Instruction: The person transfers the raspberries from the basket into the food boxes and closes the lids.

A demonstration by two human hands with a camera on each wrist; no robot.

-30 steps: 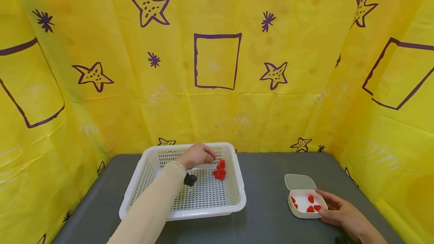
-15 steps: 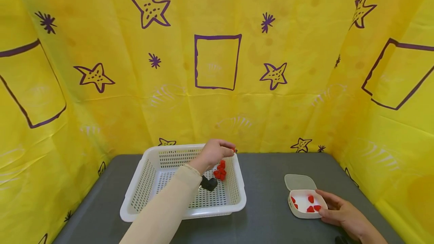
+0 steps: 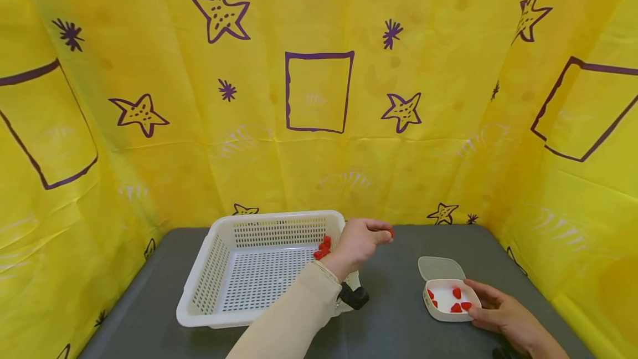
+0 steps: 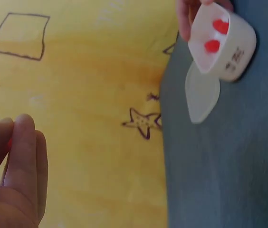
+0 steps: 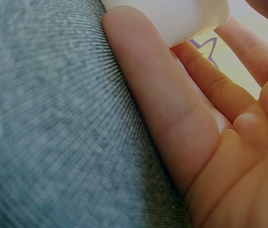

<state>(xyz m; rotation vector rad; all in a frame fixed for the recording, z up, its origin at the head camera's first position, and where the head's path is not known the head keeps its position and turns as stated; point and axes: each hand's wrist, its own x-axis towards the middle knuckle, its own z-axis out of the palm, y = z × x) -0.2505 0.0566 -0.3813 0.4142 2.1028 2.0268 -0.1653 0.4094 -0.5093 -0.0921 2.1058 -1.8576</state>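
Note:
My left hand [image 3: 358, 241] pinches a small red piece [image 3: 390, 232] between thumb and fingertips, over the table just right of the white perforated basket [image 3: 199, 276]. In the left wrist view the fingers [image 4: 22, 161] cover nearly all of that piece. Several red pieces [image 3: 323, 247] lie heaped at the basket's right side, partly behind my left wrist. My right hand [image 3: 508, 319] holds the right side of a small white container [image 3: 438, 313], thumb on the near side. Inside the container are several red, roughly heart-shaped pieces [image 3: 457, 293].
A translucent lid [image 3: 441, 268] lies flat directly behind the container. The dark grey table [image 3: 394, 303] is enclosed by yellow curtains [image 3: 319, 176] with purple drawings at the back and sides. A black strap mount [image 3: 354, 296] sits below my left wrist.
My left hand has lifted out of the basket and travelled right past its rim, carrying the red piece. My right hand and the container have stayed where they were.

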